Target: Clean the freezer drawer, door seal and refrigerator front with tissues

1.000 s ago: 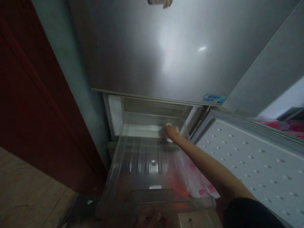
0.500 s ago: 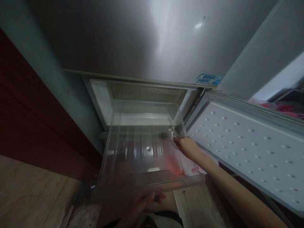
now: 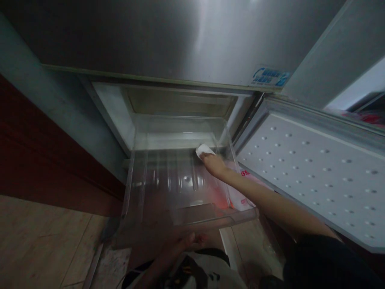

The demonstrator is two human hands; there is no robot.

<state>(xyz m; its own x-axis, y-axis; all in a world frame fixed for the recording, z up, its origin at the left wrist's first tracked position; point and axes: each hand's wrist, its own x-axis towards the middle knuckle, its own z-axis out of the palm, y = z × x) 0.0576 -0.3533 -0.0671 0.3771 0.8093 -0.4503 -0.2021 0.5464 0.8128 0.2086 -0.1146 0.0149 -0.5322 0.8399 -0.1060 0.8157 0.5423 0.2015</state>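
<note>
My right hand (image 3: 213, 161) reaches into a clear plastic freezer drawer (image 3: 136, 196), its fingers closed on a white wad (image 3: 204, 150) that looks like a cloth or folded tissue. The wad is over the far right part of the ribbed drawer bottom. The drawer is pulled well out of the freezer compartment (image 3: 112, 108). My left hand (image 3: 188, 241) is low in the view, just below the drawer's front edge, dim and partly blurred. Its thumb and fingers look apart, with nothing visible in them.
The freezer door (image 3: 303, 176), white and dimpled inside, stands wide at the right. A white bag with red print (image 3: 237, 196) lies beside the drawer's right wall. Overhead is the closed metallic upper door (image 3: 144, 36). A red-brown panel (image 3: 60, 160) flanks the left.
My right hand has moved left and deeper across the drawer, and the white wad now shows plainly. The view has shifted slightly. My left hand stays about where it was.
</note>
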